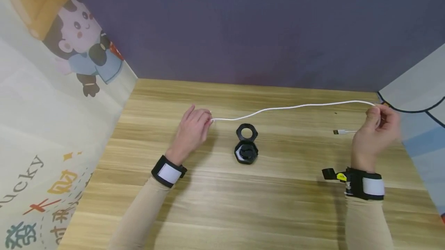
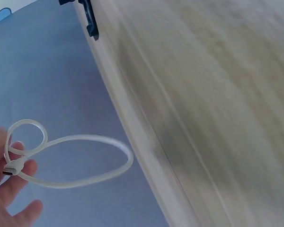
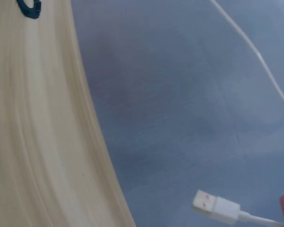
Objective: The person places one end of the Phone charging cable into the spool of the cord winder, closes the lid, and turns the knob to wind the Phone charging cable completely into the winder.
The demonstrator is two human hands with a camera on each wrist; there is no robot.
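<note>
A white USB cable [image 1: 302, 106] stretches in a slightly wavy line between both hands above the table. My left hand [image 1: 192, 131] pinches its left end; in the left wrist view a small metal-tipped plug [image 2: 13, 167] lies at the fingers, with loops of cable beside it. With thumb and fingers, my right hand [image 1: 377, 130] grips the other end, and the USB-A plug [image 1: 340, 131] sticks out to the left of that hand. Between the hands, on the table, lies an open black hexagonal case [image 1: 246, 152] with a ring-shaped lid [image 1: 247, 132].
The wood-grain table [image 1: 278, 203] ends at a dark blue-grey wall panel [image 1: 257, 29] at the back. A cartoon-printed sheet [image 1: 31, 118] borders the left side, and another printed sheet [image 1: 424, 134] the right. Black straps [image 1: 365, 184] circle both wrists.
</note>
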